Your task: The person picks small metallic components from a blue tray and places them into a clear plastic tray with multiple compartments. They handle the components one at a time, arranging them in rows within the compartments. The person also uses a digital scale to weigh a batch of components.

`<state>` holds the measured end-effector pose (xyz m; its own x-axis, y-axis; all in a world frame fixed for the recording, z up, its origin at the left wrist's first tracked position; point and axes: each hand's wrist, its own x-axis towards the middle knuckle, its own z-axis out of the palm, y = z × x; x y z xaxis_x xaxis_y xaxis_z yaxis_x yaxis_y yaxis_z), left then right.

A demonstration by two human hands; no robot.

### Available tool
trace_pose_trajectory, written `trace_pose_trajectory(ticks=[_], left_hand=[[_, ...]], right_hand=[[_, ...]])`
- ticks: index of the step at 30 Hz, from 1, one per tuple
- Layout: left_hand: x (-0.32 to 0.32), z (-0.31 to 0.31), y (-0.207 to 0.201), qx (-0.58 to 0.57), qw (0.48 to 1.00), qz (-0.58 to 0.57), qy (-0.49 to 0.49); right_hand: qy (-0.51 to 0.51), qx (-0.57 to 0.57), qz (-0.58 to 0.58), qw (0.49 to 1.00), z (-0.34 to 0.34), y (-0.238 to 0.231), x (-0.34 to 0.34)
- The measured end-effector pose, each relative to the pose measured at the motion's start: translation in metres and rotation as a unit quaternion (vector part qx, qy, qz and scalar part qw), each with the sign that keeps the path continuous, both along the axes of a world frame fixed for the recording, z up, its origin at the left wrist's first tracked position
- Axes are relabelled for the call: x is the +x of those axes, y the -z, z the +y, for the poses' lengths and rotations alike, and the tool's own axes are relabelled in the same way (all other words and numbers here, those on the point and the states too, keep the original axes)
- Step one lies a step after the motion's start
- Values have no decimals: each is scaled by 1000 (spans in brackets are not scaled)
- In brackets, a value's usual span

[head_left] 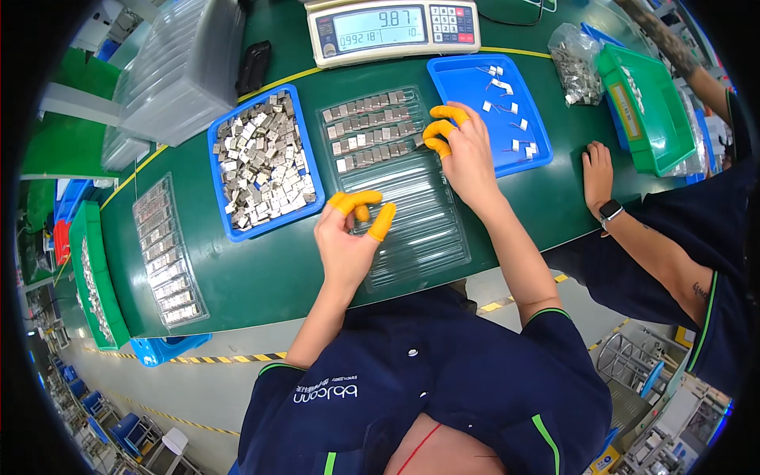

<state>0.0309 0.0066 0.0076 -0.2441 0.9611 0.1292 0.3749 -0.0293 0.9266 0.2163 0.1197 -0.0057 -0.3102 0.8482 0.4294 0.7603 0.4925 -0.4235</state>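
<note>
A clear ridged plastic tray (416, 222) lies in front of me, its far rows holding small grey-and-white block parts (368, 127) with thin wires. My right hand (467, 150), with yellow finger cots on several fingers, is curled at the right end of the nearest filled row. Its fingertips are drawn together beside a small dark piece; what they grip, if anything, is not clear. Over the tray's left edge hovers my left hand (350, 233), also in yellow finger cots. Its thumb and fingers are apart with nothing visible between them.
Left stands a blue tray (313, 174) heaped with block parts; right, a blue tray (467, 75) with small white wired connectors (514, 107). A scale (392, 36) sits behind. A filled clear tray (168, 253) lies far left. A co-worker's hand (598, 176) rests at the right near a green bin (649, 111).
</note>
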Motion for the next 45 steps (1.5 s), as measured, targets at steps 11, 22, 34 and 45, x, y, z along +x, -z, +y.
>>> trace_pose_trajectory(ticks=[11,22,34,45], left_hand=[[-20,-25,10,42,973,221,-60],[-11,-31,18,21,970,235,-51],[-12,-37,19,43,969,238,-57],[-10,9,-4,81,929,360,40]], right_hand=[[-12,-19,-53,998,0,8,-7],[-22,-38,-46,998,0,7,-8],[-35,-63,-15,997,-2,0,-5],[-31,45,-54,997,-12,3,-8]])
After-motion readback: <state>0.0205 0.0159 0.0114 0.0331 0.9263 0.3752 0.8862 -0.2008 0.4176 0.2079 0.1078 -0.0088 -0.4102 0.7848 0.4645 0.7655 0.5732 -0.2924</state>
